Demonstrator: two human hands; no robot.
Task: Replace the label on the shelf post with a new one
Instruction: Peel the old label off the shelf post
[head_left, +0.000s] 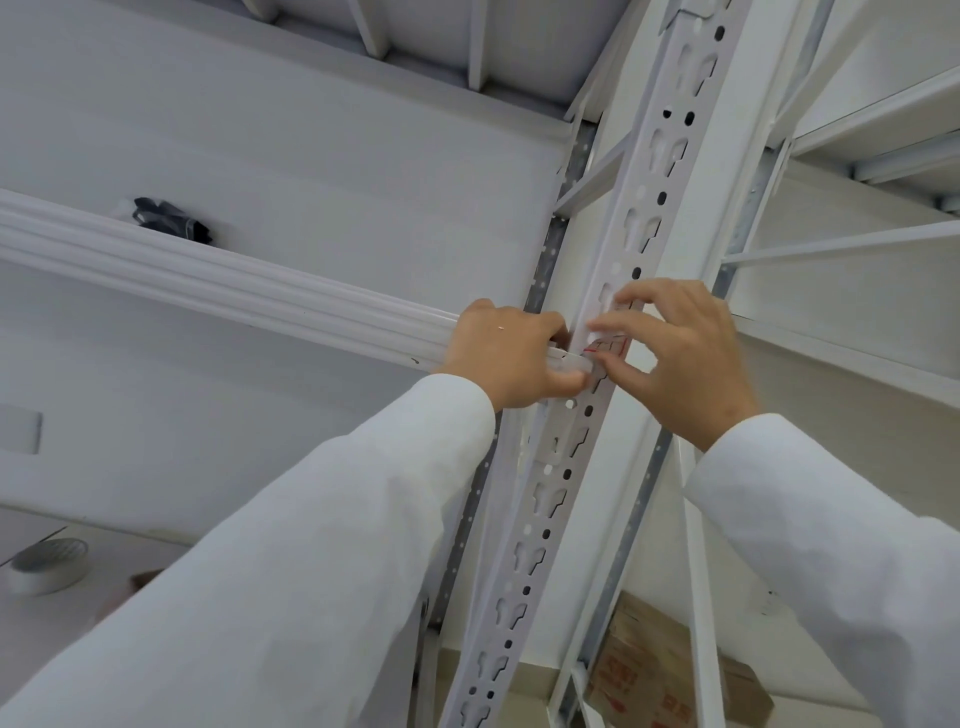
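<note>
A white perforated shelf post (641, 218) runs diagonally up the middle of the head view. A small pale label (602, 347) with red marks lies on the post where the white shelf beam (218, 283) meets it. My left hand (511, 356) rests on the beam's end, thumb against the post just left of the label. My right hand (680, 353) reaches in from the right, with fingertips pressing on or pinching the label's edge. Whether the label is stuck flat or partly lifted is hidden by the fingers. Both arms wear white sleeves.
A roll of tape (49, 566) lies on the lower shelf at far left. A dark bundled object (171, 221) sits on the upper shelf behind the beam. A cardboard box (654, 675) with red print stands low behind the post. More white shelving stands at right.
</note>
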